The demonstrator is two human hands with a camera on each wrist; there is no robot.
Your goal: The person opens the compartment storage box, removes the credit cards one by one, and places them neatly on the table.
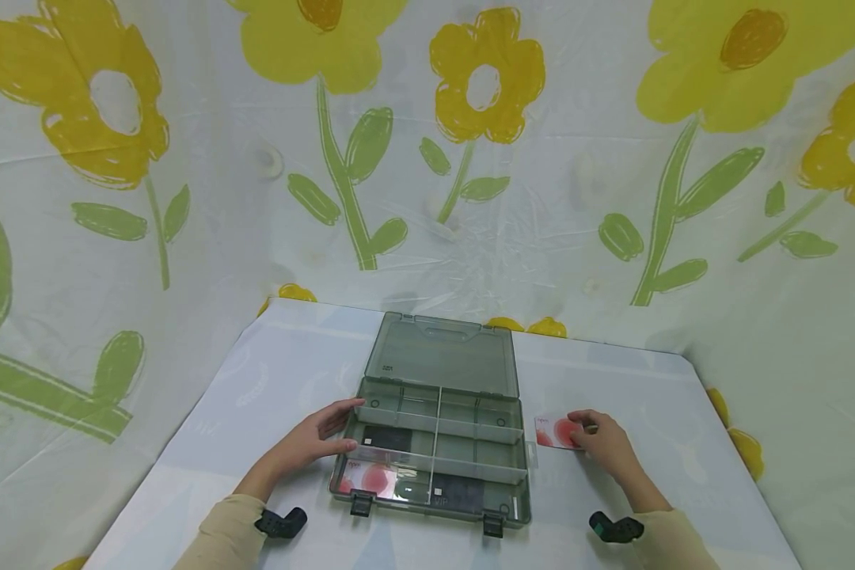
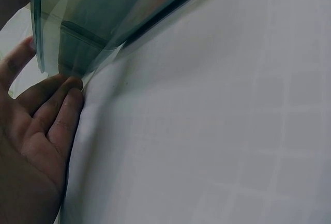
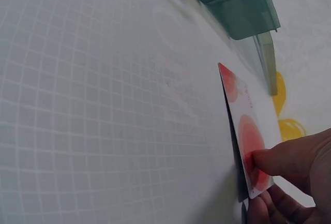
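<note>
A grey translucent compartment box lies with its lid folded back. My left hand touches the box's left side with fingers spread; in the left wrist view its fingertips rest by the box wall. To the right of the box, my right hand pinches a white card with red circles at its right end, thumb on top, as the right wrist view shows. A similar red-and-white card lies in the front left compartment. Dark cards lie in the middle left and front right compartments.
The table has a pale printed cover. Behind it and at both sides hangs a white curtain with yellow flowers. Two dark latches stick out at the box's front, the left latch and the right latch.
</note>
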